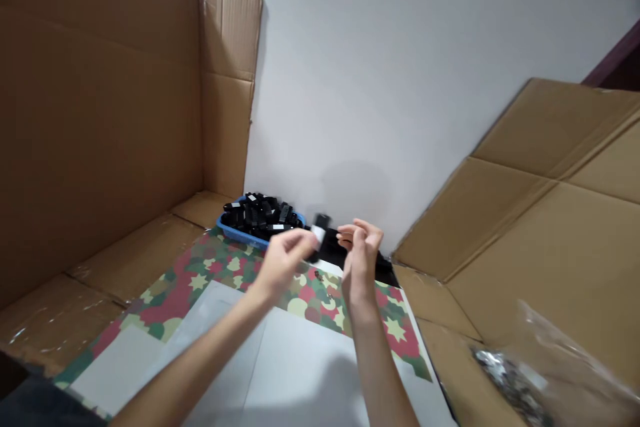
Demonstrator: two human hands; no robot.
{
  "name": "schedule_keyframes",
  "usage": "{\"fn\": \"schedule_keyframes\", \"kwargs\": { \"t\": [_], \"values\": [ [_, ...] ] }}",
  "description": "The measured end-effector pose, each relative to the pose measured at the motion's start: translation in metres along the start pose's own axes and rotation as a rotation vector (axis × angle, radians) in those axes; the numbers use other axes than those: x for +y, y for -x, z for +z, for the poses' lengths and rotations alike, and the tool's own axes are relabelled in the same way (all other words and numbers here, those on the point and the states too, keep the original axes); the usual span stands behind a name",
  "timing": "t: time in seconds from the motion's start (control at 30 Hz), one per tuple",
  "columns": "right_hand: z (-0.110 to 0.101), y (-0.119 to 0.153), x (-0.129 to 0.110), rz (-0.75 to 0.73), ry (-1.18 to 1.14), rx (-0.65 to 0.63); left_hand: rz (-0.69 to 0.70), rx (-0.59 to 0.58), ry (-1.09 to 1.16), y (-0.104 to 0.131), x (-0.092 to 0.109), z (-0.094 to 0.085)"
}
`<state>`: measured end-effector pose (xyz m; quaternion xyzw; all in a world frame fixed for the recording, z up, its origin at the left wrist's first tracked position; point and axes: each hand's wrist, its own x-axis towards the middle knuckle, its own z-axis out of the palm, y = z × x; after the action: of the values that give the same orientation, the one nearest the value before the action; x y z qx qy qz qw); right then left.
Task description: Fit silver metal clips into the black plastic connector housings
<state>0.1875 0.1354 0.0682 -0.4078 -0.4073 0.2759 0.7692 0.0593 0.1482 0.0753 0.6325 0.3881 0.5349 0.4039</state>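
My left hand [287, 260] is closed on a small black plastic piece with a white label [319, 235], gripping its lower end between thumb and fingers. The piece is tilted and blurred by motion. Just to the right, my right hand [361, 257] is raised with its fingers loosely bent and apart; nothing shows in it. Behind my left hand stands a blue basket [243, 237] heaped with similar black pieces [263, 212], some bearing white labels. A few tiny dark bits [319, 275] lie on the camouflage-patterned mat [305, 292] below the hands.
White sheets [295, 353] cover the near part of the mat. Black items [334, 250] lie behind my hands by the wall. Cardboard panels [100, 113] enclose the left and right sides. A clear plastic bag [565, 373] with small metallic parts sits at lower right.
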Motion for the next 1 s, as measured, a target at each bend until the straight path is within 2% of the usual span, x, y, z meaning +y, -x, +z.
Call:
{"fn": "schedule_keyframes", "kwargs": {
  "t": [0.1, 0.17, 0.23, 0.3, 0.43, 0.6, 0.83, 1.0],
  "values": [
    [-0.012, -0.02, 0.005, -0.006, 0.024, 0.105, -0.068, 0.261, -0.269, -0.047, -0.023, -0.06],
    [-0.019, -0.027, 0.003, -0.037, 0.008, 0.136, -0.142, 0.364, -0.415, -0.075, -0.04, -0.1],
    [-0.023, -0.029, 0.0, -0.066, -0.002, 0.128, -0.257, 0.405, -0.568, -0.096, -0.058, -0.131],
    [-0.025, -0.027, -0.001, -0.068, 0.0, 0.092, -0.346, 0.375, -0.694, -0.109, -0.074, -0.148],
    [-0.026, -0.025, 0.001, -0.038, 0.018, -0.016, -0.402, 0.212, -0.858, -0.126, -0.097, -0.155],
    [-0.031, -0.028, 0.002, -0.023, 0.018, -0.047, -0.359, 0.068, -0.968, -0.135, -0.111, -0.159],
    [-0.03, -0.025, -0.003, -0.021, 0.055, -0.104, -0.302, 0.058, -1.045, -0.136, -0.115, -0.163],
    [-0.032, -0.021, -0.013, -0.046, 0.07, -0.076, -0.291, 0.094, -1.035, -0.132, -0.114, -0.168]
  ]
}}
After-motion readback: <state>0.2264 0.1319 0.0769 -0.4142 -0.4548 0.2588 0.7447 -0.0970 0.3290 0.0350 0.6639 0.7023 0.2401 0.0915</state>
